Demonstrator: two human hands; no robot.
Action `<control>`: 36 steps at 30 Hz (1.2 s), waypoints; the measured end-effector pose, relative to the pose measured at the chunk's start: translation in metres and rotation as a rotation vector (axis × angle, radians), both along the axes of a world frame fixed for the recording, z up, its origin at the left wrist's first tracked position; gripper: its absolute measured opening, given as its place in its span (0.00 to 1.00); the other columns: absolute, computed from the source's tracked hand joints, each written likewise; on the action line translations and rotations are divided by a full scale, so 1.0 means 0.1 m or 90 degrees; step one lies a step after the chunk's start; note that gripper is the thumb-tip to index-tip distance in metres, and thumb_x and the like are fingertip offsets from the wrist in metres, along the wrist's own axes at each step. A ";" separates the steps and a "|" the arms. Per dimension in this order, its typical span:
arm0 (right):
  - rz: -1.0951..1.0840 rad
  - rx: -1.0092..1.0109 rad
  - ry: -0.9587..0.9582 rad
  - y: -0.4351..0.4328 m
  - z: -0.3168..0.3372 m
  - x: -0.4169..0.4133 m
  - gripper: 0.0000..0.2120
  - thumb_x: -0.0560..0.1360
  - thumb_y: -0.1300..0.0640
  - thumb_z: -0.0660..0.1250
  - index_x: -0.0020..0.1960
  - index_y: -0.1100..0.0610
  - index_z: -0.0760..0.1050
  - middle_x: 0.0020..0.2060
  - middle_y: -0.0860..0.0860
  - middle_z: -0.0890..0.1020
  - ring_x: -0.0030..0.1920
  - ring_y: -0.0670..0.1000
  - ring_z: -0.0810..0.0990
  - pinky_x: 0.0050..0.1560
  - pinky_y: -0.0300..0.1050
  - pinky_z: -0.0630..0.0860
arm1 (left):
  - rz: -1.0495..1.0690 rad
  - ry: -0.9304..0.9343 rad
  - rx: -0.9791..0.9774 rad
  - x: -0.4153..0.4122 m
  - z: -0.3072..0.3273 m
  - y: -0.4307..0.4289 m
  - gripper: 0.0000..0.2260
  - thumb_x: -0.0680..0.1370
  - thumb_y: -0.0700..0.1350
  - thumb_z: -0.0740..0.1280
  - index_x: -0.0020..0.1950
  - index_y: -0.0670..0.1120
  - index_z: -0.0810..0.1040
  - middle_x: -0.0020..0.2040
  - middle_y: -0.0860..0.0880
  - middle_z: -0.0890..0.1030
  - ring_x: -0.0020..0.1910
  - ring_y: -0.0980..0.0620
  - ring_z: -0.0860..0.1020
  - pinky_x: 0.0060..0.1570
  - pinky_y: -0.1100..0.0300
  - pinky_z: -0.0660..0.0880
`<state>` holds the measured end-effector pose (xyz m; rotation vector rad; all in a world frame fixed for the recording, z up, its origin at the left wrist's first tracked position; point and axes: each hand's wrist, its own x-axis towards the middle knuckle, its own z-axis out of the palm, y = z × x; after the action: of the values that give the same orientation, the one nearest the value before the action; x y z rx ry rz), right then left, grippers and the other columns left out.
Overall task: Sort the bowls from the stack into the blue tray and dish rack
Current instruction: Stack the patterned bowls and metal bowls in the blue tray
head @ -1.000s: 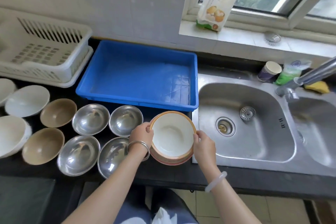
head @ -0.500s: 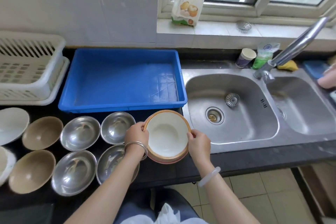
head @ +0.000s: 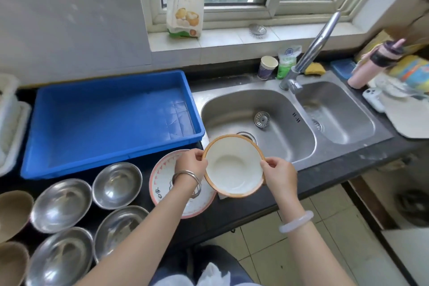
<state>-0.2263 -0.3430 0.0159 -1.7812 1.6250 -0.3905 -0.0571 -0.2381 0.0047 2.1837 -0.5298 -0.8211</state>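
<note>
I hold a white bowl with an orange rim [head: 233, 166] in both hands, raised above the counter's front edge beside the sink. My left hand [head: 191, 162] grips its left rim and my right hand [head: 277, 170] grips its right rim. Under my left wrist a pink-rimmed patterned bowl [head: 162, 182] rests on the counter. The blue tray [head: 111, 118] lies behind it with nothing in it. Only an edge of the white dish rack [head: 10, 121] shows at the far left.
Several steel bowls [head: 117, 183] and two brown bowls [head: 12, 212] stand on the dark counter at left. A double steel sink [head: 278, 109] with a tap [head: 311, 53] lies to the right. A paper cup [head: 267, 67], bottles and clutter sit behind and right.
The orange-rimmed bowl has been lifted off the pink-rimmed bowl, which now shows underneath. My view has swung right, pushing the rack and left bowls toward the frame edge.
</note>
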 end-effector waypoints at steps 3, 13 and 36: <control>-0.028 0.016 0.019 -0.08 -0.13 -0.20 0.09 0.76 0.56 0.65 0.50 0.59 0.82 0.44 0.53 0.85 0.43 0.51 0.78 0.43 0.42 0.72 | -0.022 0.041 0.015 -0.19 -0.13 -0.14 0.10 0.76 0.41 0.64 0.55 0.45 0.79 0.51 0.47 0.83 0.47 0.48 0.79 0.49 0.54 0.79; -0.060 0.066 0.025 -0.26 -0.44 -0.45 0.08 0.75 0.56 0.67 0.49 0.57 0.83 0.41 0.50 0.85 0.43 0.50 0.80 0.42 0.42 0.73 | -0.042 0.056 0.057 -0.41 -0.33 -0.37 0.07 0.76 0.39 0.65 0.52 0.44 0.80 0.42 0.50 0.79 0.44 0.48 0.79 0.47 0.56 0.79; 0.030 -0.018 0.000 -0.16 -0.37 -0.38 0.16 0.80 0.54 0.58 0.65 0.56 0.73 0.59 0.53 0.80 0.59 0.53 0.76 0.57 0.50 0.74 | 0.021 0.080 -0.023 -0.37 -0.38 -0.13 0.15 0.76 0.41 0.66 0.62 0.45 0.76 0.58 0.47 0.81 0.53 0.51 0.77 0.52 0.59 0.73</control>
<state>-0.2647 -0.3594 -0.0215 -1.8375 1.5823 -0.3940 -0.0937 -0.2507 -0.0336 2.0858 -0.4416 -0.9177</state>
